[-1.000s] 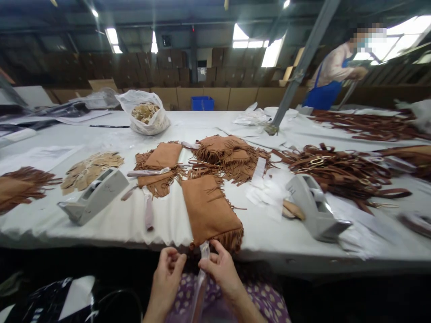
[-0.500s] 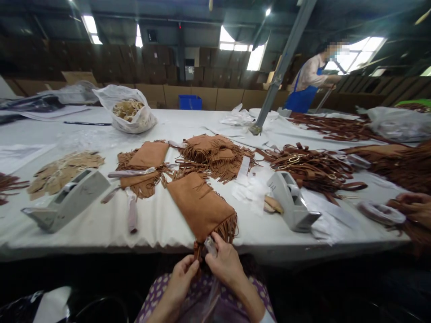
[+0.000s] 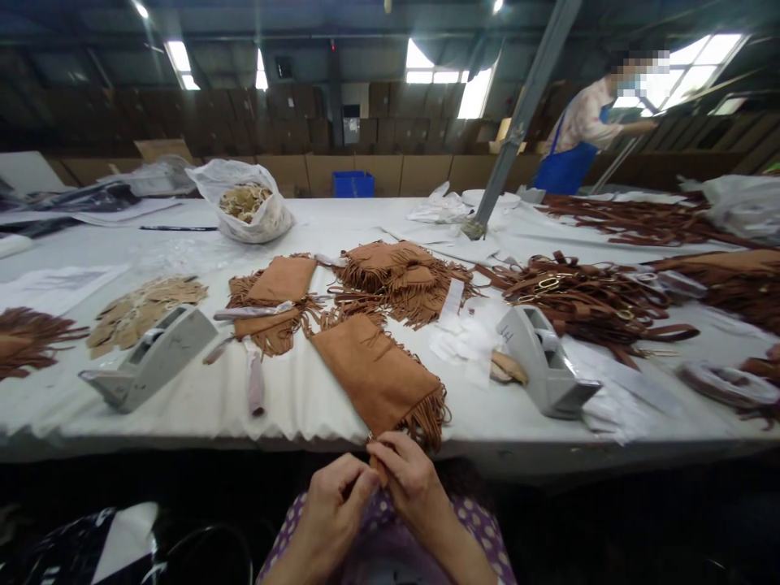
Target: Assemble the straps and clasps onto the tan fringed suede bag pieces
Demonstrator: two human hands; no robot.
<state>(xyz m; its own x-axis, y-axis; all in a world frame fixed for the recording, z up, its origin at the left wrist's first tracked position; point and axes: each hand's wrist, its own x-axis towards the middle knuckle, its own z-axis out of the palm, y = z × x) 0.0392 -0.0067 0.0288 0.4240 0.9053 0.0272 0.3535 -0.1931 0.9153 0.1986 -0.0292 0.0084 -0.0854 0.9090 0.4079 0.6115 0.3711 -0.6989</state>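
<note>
A brown suede fringed pouch [image 3: 378, 378] lies tilted on the table, its near corner at the front edge. From that corner a short brown leather strap [image 3: 379, 469] hangs down between my hands. My right hand [image 3: 418, 483] pinches the strap near its top, fingers closed. Beside it, my left hand [image 3: 335, 508] is closed, thumb against bent fingers, at the strap's lower end; the fingertips partly hide it. Behind lie a second fringed pouch [image 3: 283, 280] with a wrapped strap [image 3: 256, 313] across it, and a pile of fringed pouches [image 3: 390, 264].
Grey tape dispensers stand at left [image 3: 149, 357] and right [image 3: 548, 361]. Tan tags [image 3: 143, 309] are heaped at left, brown straps with metal clips [image 3: 585, 296] at right. A white bag [image 3: 262, 215] and a slanting post [image 3: 524, 118] stand behind. A person in a blue apron [image 3: 564, 166] is beyond.
My hands have come closer together on the strap. The clear plastic piece seen in my right hand before is no longer visible. The whole view has shifted slightly.
</note>
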